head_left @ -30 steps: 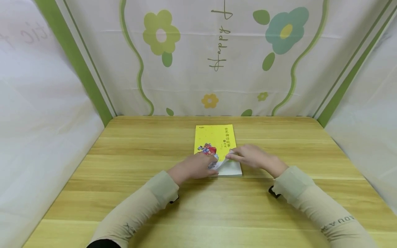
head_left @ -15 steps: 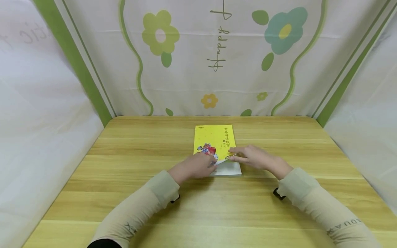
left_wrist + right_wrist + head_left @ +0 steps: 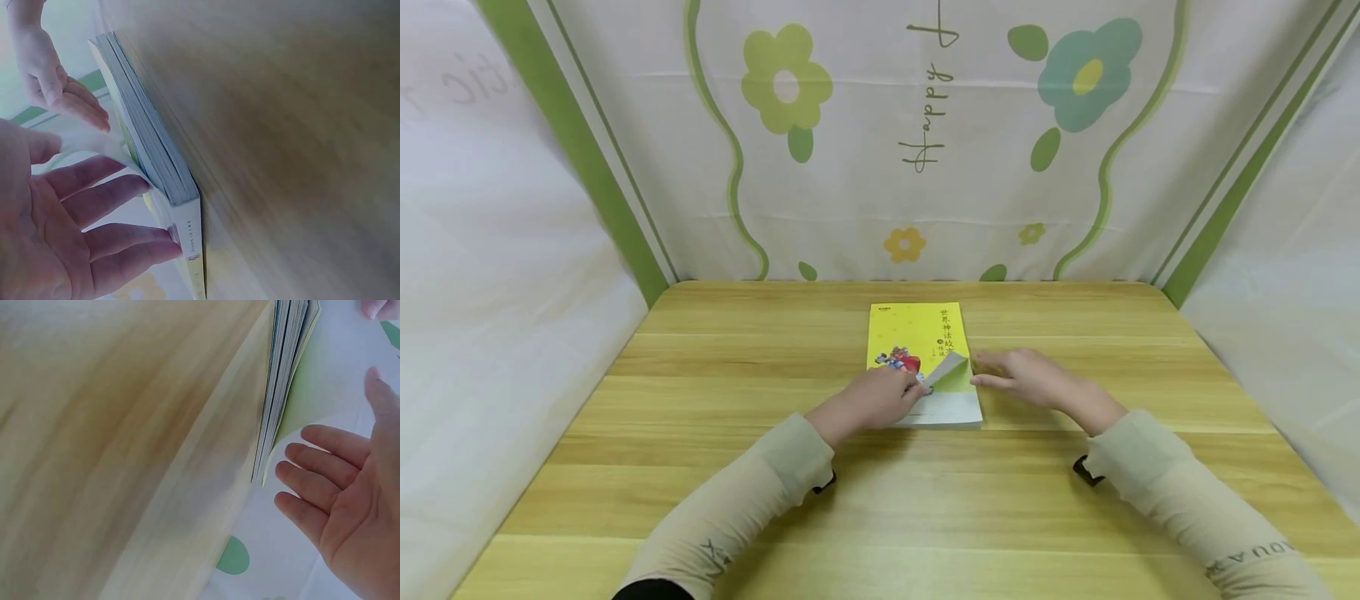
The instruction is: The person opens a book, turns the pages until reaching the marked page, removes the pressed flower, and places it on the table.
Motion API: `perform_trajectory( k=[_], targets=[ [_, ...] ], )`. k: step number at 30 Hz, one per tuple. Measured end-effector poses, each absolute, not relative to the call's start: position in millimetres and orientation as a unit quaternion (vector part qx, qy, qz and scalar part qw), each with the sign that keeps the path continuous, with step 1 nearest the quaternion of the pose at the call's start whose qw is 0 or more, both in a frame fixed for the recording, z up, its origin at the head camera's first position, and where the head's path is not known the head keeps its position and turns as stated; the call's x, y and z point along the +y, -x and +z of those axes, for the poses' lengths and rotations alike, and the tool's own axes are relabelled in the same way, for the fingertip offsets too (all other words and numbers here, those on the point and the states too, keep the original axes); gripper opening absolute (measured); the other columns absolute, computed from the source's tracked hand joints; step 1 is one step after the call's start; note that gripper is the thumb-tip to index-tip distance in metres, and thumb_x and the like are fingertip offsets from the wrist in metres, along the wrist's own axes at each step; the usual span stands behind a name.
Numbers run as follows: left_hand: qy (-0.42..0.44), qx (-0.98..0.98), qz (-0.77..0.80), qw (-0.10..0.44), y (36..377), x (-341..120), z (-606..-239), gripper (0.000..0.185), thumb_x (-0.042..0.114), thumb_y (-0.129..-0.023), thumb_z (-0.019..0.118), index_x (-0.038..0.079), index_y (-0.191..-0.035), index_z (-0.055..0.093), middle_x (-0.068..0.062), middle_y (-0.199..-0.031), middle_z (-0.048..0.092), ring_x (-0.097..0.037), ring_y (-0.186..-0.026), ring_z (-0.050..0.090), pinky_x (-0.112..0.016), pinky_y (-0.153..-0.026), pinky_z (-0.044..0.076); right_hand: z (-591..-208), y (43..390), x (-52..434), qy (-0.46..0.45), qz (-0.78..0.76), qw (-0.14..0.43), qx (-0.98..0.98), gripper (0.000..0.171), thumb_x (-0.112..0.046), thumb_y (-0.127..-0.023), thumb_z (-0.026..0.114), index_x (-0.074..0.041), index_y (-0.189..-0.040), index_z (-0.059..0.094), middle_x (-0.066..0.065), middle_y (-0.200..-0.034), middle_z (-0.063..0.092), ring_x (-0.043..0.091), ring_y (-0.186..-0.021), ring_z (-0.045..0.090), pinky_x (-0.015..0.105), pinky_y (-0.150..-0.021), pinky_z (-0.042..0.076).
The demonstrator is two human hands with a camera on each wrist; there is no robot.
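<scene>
We see our left hand (image 3: pixel 871 402) resting straight fingers (image 3: pixel 119 209) on the thin yellow paperback book (image 3: pixel 917 337) lying mid-table on the pale wooden table (image 3: pixel 700 400), its cover corner curled up; our right hand (image 3: pixel 1030 379) lies just beside it, fingers (image 3: pixel 325 472) loosely spread, holding nothing.

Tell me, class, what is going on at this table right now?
A person sits at a wooden table with a yellow book lying flat. The left hand rests on the cover's near left part, where the near right corner of the cover curls up. The right hand lies open beside the book's right edge, fingers straight.
</scene>
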State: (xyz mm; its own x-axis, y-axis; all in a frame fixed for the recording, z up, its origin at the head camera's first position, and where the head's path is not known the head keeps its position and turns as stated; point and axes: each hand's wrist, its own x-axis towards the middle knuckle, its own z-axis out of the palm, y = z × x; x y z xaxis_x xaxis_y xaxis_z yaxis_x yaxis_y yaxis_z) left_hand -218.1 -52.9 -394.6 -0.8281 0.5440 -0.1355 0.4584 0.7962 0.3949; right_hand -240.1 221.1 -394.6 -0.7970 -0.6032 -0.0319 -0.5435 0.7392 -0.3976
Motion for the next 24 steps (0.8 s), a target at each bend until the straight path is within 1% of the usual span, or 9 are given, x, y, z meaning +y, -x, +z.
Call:
perform_trajectory(
  k=[5,9,11,14,16,18,19,21,24],
  targets=[
    [-0.24,0.948,0.173,0.117,217.7,-53.9,-394.0,0.045,0.035,-0.112,0.041,0.013,-0.079,0.061,0.0,-0.065,0.045,-0.015,-0.06,0.044,-0.029,-0.061,0.039,-394.6,236.6,216.4,0.322,-0.161,0.084,0.929,0.059,-0.049,-0.103,0.059,-0.002,-0.138,0.064,0.02,-0.148,0.053,0.042,-0.13,0.055,0.055,-0.105,0.045],
    [-0.219,0.95,0.185,0.119,218.7,-55.1,-394.3,0.047,0.035,-0.112,0.04,0.013,-0.076,0.06,-0.002,-0.068,0.052,-0.017,-0.062,0.048,-0.031,-0.063,0.043,-395.2,233.8,208.0,0.351,-0.138,0.086,0.922,0.06,-0.049,-0.099,0.065,-0.004,-0.139,0.064,0.018,-0.147,0.054,0.039,-0.134,0.052,0.054,-0.107,0.043],
    [-0.211,0.954,0.183,0.109,219.9,-56.2,-395.1,0.046,0.035,-0.113,0.039,0.011,-0.084,0.066,-0.004,-0.076,0.06,-0.018,-0.068,0.053,-0.032,-0.067,0.046,-396.0,232.5,203.0,0.369,-0.128,0.085,0.917,0.061,-0.049,-0.097,0.068,-0.004,-0.138,0.065,0.017,-0.146,0.056,0.038,-0.134,0.053,0.053,-0.108,0.043],
    [-0.201,0.957,0.192,0.088,220.7,-58.7,-394.3,0.045,0.034,-0.113,0.04,0.001,-0.125,0.068,-0.013,-0.11,0.072,-0.022,-0.091,0.066,-0.036,-0.082,0.054,-398.0,231.4,196.9,0.39,-0.126,0.092,0.907,0.061,-0.048,-0.095,0.071,-0.002,-0.135,0.067,0.017,-0.143,0.058,0.037,-0.132,0.055,0.053,-0.107,0.044],
    [-0.2,0.955,0.206,0.068,220.3,-60.0,-392.1,0.052,0.031,-0.112,0.044,-0.001,-0.153,0.044,-0.017,-0.138,0.063,-0.026,-0.117,0.065,-0.04,-0.098,0.052,-398.4,230.5,194.4,0.396,-0.132,0.1,0.903,0.059,-0.045,-0.094,0.073,-0.001,-0.134,0.067,0.018,-0.143,0.058,0.037,-0.131,0.056,0.052,-0.106,0.045],
    [-0.201,0.952,0.225,0.049,219.9,-60.9,-389.8,0.067,0.028,-0.111,0.048,0.003,-0.164,0.016,-0.018,-0.158,0.042,-0.031,-0.139,0.049,-0.045,-0.11,0.043,-398.8,230.3,193.3,0.397,-0.14,0.11,0.9,0.059,-0.043,-0.094,0.074,0.0,-0.133,0.067,0.019,-0.144,0.057,0.038,-0.131,0.056,0.051,-0.106,0.045],
    [-0.2,0.951,0.231,0.04,219.5,-61.3,-388.4,0.072,0.027,-0.11,0.05,0.004,-0.165,0.008,-0.018,-0.162,0.036,-0.033,-0.142,0.044,-0.047,-0.111,0.041,-398.7,230.2,193.1,0.396,-0.145,0.114,0.9,0.059,-0.043,-0.094,0.074,0.0,-0.133,0.067,0.019,-0.144,0.057,0.038,-0.131,0.056,0.051,-0.106,0.045],
    [-0.203,0.953,0.226,0.016,219.5,-61.5,-386.9,0.081,0.024,-0.109,0.052,0.006,-0.165,-0.003,-0.016,-0.169,0.016,-0.039,-0.151,0.026,-0.054,-0.115,0.033,-398.5,230.4,193.0,0.393,-0.15,0.119,0.899,0.059,-0.042,-0.093,0.075,0.0,-0.134,0.067,0.019,-0.145,0.056,0.038,-0.132,0.055,0.051,-0.106,0.045],
    [-0.204,0.961,0.189,-0.02,219.0,-61.9,-384.8,0.084,0.021,-0.107,0.054,0.007,-0.164,-0.007,-0.014,-0.17,-0.007,-0.043,-0.154,0.003,-0.063,-0.116,0.024,-399.2,231.2,193.4,0.395,-0.151,0.122,0.898,0.059,-0.042,-0.093,0.076,-0.001,-0.135,0.066,0.019,-0.145,0.055,0.038,-0.132,0.055,0.051,-0.106,0.045]
  ],
)
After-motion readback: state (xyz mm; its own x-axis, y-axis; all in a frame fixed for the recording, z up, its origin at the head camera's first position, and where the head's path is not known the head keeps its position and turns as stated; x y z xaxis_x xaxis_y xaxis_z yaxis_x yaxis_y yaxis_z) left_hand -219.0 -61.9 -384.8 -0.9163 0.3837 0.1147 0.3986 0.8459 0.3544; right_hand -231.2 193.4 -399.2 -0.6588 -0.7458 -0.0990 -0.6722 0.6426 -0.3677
